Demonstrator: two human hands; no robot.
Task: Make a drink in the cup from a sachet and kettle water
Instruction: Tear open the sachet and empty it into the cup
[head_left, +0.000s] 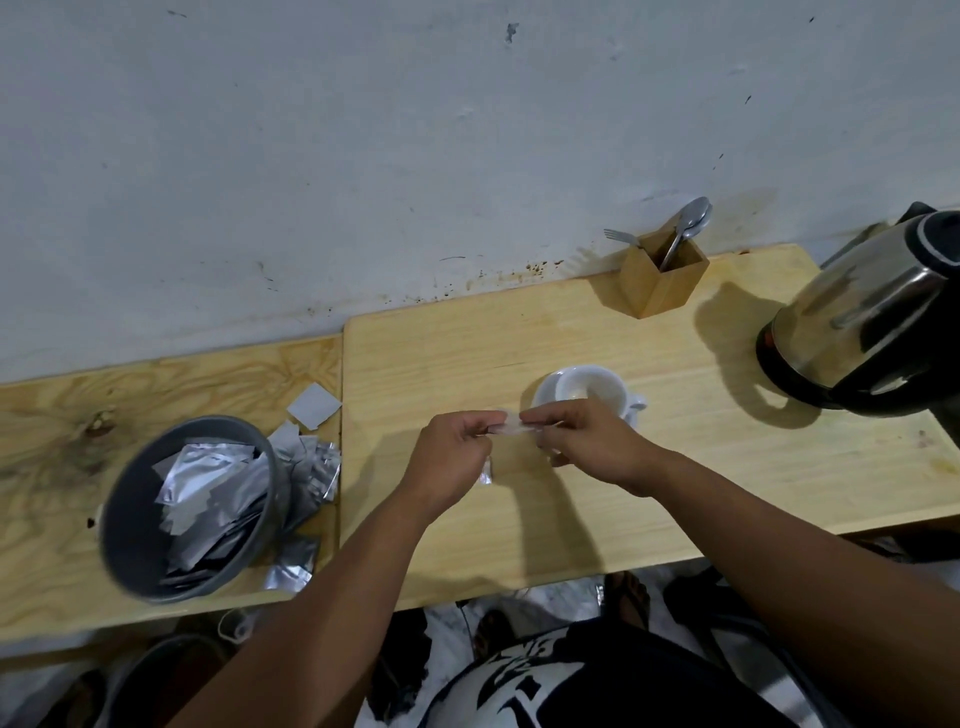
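A small silver sachet (511, 423) is pinched between both hands just in front of the white cup (584, 389). My left hand (457, 457) grips its left edge and my right hand (587, 441) grips its right edge. The sachet's lower corner shows below my left hand. The cup stands on a white saucer on the light wooden table (519, 519), and its inside looks pale. A steel electric kettle (872, 317) with a black base and lid sits at the right end of the table.
A grey bucket (192, 509) full of silver sachets lies tipped on the left table, with loose sachets (311, 467) beside it. A wooden holder (662, 275) with spoons and a fork stands by the wall. Below the table edge are feet and floor.
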